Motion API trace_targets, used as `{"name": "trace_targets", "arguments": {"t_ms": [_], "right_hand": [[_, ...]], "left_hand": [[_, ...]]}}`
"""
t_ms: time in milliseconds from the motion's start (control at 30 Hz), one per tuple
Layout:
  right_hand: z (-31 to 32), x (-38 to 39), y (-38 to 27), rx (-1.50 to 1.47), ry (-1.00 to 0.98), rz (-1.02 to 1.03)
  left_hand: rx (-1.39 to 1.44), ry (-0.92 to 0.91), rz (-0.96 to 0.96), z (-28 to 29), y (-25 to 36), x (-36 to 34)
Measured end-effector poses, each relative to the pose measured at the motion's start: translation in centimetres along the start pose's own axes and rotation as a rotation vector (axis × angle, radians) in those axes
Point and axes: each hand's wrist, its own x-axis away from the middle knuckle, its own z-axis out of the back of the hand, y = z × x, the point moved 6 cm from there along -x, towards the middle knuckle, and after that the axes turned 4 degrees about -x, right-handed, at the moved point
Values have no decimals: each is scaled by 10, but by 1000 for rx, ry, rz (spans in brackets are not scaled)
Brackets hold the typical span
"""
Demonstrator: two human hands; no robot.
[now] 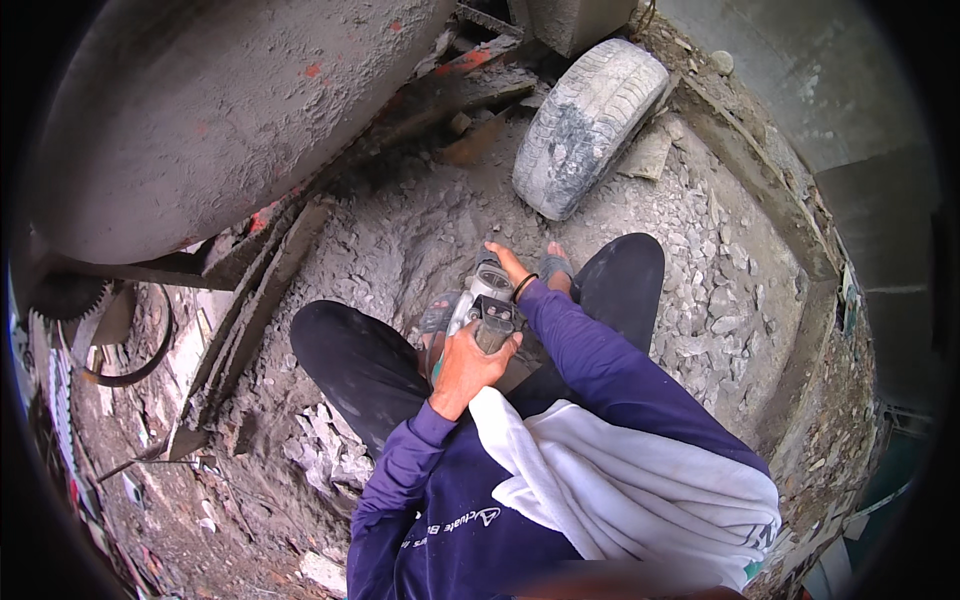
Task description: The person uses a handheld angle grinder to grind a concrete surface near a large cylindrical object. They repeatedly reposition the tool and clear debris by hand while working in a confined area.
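Note:
Between my bent knees I hold a hand-held power tool with a grey and dark body and a bit of teal. My left hand is closed round its rear end, nearest my body. Farther forward, my right hand grips the front part, with a dark band at the wrist. The tool's working tip is hidden, so I cannot tell what it touches. My feet in sandals rest on either side of it, on broken grey rubble.
A big mud-caked drum fills the upper left, above rusty metal beams. A dusty tyre stands ahead. Loose concrete chunks lie to the right, by a board edge. A toothed gear sits far left. A white cloth drapes over me.

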Motion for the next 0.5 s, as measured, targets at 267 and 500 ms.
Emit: {"name": "trace_targets", "arguments": {"t_ms": [267,500], "right_hand": [[-103,114,-111,-13,-102,251],[-130,94,-171,-117,-101,218]], "left_hand": [[112,30,-224,22,43,55],[334,56,-167,74,42,-4]]}}
